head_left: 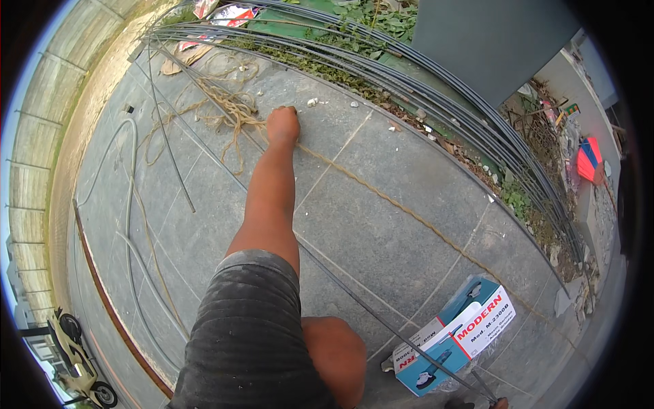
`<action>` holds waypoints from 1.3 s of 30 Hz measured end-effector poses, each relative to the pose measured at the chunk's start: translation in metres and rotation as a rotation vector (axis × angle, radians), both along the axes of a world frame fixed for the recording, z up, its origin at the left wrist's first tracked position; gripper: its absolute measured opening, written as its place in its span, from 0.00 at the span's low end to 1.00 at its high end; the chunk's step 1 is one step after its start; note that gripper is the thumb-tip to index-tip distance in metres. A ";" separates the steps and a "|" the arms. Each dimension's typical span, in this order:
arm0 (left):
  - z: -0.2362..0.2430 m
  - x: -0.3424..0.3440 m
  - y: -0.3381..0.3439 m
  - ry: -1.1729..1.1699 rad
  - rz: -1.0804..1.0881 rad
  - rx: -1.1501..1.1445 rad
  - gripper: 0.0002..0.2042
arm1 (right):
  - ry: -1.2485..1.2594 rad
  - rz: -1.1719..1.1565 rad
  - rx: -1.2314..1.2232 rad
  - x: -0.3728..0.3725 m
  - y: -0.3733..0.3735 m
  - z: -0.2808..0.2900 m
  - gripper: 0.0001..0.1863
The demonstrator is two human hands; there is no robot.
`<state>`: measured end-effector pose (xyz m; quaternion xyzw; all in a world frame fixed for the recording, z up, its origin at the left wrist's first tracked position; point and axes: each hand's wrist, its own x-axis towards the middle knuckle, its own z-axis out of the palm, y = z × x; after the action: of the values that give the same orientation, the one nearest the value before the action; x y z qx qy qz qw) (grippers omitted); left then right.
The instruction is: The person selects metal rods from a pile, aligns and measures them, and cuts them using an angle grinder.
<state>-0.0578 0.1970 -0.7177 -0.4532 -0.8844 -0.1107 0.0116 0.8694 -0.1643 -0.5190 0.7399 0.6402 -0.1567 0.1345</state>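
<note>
My left hand (283, 126) is stretched forward, closed on the tan rope (381, 198) beside a loose tangle (231, 109); its fingertips are mostly hidden. The rope runs diagonally across the grey tiled pavement (375, 259). At the bottom right edge my right hand (499, 403) shows only in part, closed on the end of a thin metal rod (330, 276) that runs diagonally beneath my left arm. A teal and white cardboard box (429, 368) with plastic wrap lies under that rod, near my bare knee (334, 361).
Long bundled rods (477, 119) curve along the pavement's planted edge. Bent rods (129, 266) lie at left, beside a rusty bar (116, 293). A scooter (82, 361) stands at lower left. A dark grey panel (477, 41) and red-and-blue object (589, 160) are at right.
</note>
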 end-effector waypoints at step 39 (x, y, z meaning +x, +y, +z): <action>0.008 0.362 0.166 -0.436 -0.856 -0.243 0.14 | -0.094 0.173 0.186 0.001 -0.021 -0.017 0.15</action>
<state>0.3044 0.3634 -0.7096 -0.7402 -0.6073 -0.0939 -0.2729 0.8704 -0.1855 -0.5358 0.6978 0.7063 -0.0496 0.1084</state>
